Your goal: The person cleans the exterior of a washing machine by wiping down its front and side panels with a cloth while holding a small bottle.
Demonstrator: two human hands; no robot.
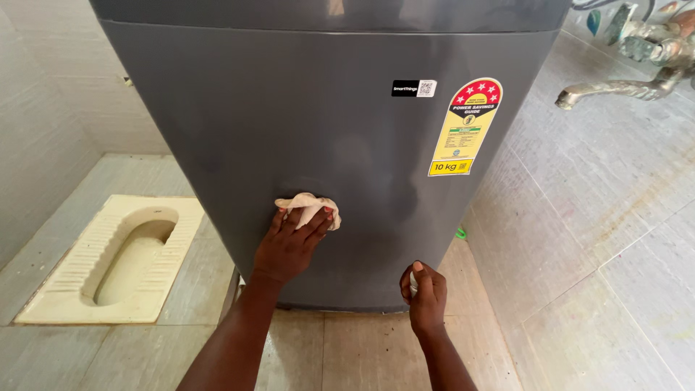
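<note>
A tall dark grey washing machine point(217, 116) fills the middle of the head view, with two stickers on its front. My left hand point(289, 242) presses a small white cloth point(311, 206) flat against the lower front panel. My right hand point(426, 293) hangs lower, near the machine's bottom edge, closed around a small pale object point(413, 282) that is mostly hidden by the fingers.
A cream floor-level toilet pan point(116, 253) is set into the tiled floor at the left. A metal tap point(630, 65) juts from the tiled wall at the upper right. A small green thing point(460, 233) lies by the machine's right foot.
</note>
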